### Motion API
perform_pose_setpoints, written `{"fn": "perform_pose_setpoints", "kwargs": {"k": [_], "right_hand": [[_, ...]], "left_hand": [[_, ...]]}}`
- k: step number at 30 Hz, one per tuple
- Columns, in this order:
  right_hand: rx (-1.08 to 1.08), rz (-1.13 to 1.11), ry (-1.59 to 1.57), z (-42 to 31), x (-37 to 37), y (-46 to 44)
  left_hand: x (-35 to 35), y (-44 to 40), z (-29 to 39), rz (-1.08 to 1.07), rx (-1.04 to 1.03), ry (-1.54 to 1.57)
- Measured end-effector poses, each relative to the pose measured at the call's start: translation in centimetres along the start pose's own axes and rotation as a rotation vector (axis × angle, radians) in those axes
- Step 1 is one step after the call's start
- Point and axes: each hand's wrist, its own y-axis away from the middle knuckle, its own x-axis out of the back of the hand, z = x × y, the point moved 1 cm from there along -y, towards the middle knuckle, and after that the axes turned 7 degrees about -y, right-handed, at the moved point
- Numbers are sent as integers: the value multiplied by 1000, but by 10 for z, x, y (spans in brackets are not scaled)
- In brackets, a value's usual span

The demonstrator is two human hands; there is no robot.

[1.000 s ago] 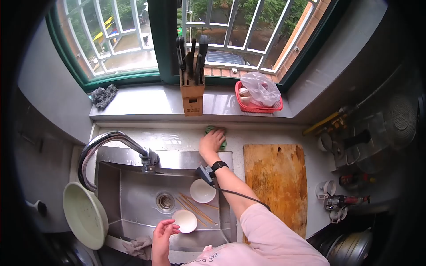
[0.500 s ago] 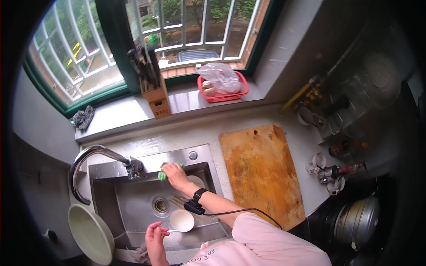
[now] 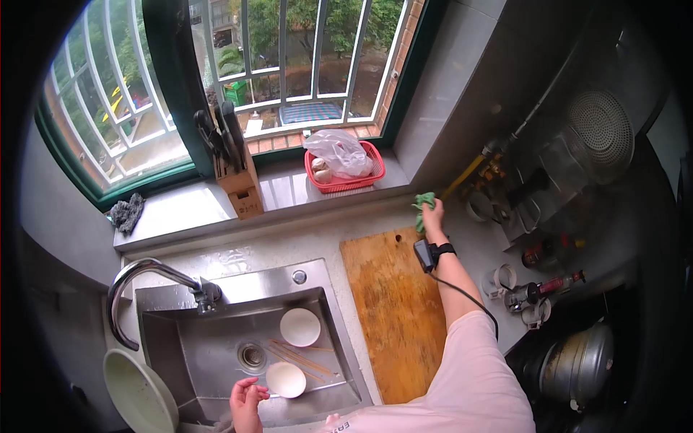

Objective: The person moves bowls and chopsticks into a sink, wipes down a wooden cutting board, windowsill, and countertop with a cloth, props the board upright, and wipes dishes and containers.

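Note:
A crumpled green cloth [image 3: 421, 211] is gripped in my right hand [image 3: 433, 216], at the back of the counter just beyond the upper right corner of the wooden cutting board [image 3: 393, 310]. A wristband with a dark device and a cable sits on that wrist. My left hand [image 3: 247, 404] hovers over the front of the steel sink [image 3: 216, 325], fingers slightly bent and apart, holding nothing. Right beside it is a small white bowl [image 3: 286, 379]. Another white bowl [image 3: 300, 327] lies farther back in the sink, with several chopsticks [image 3: 299, 361] near both bowls.
The faucet [image 3: 155, 265] arches over the sink's left side, near a large pale green basin [image 3: 137, 393]. On the sill are a knife block [image 3: 240, 189], a red basket [image 3: 346, 184] and a grey scrubber [image 3: 128, 213]. Bottles, a rack and a pot [image 3: 577, 366] stand right.
My right hand has moved with the green cloth from behind the sink, over the sink, to the far right beyond the board. The view has turned and shifted. My left hand stays near the front bowl.

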Motion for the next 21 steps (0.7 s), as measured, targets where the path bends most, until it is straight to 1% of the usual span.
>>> {"fn": "perform_pose_setpoints", "kwargs": {"k": [2, 3, 6, 7, 8, 10, 11, 14, 16, 18, 20, 21], "right_hand": [[-36, 69, 8, 47, -6, -42], [-31, 87, 24, 51, -13, -47], [-14, -65, 262, 62, -48, -52], [129, 27, 382, 52, -62, -38], [125, 88, 415, 35, -71, -21], [225, -16, 432, 15, -80, 11], [240, -61, 483, 5, -90, 24], [277, -184, 603, -20, -128, 70], [292, -293, 604, -52, -152, 110], [305, -390, 625, -60, -191, 143], [382, -354, 573, -70, -216, 173], [393, -429, 534, -77, -220, 181]], "left_hand": [[-2, -5, -2, -3, 14, 0], [-3, -8, -3, -3, 19, -1], [-1, -18, -9, 2, 60, 11], [-2, -20, -10, 4, 51, 10], [-3, -21, -8, 27, 65, 9], [-10, -24, -3, 57, 102, 16], [-13, -27, -3, 47, 122, 32], [-17, -34, -7, -36, 67, 47], [-16, -32, -6, -41, 47, 13], [-12, -23, -3, -9, 30, -15], [-5, -15, 1, 18, 2, -29], [-1, -10, 4, 34, -11, -37]]}}
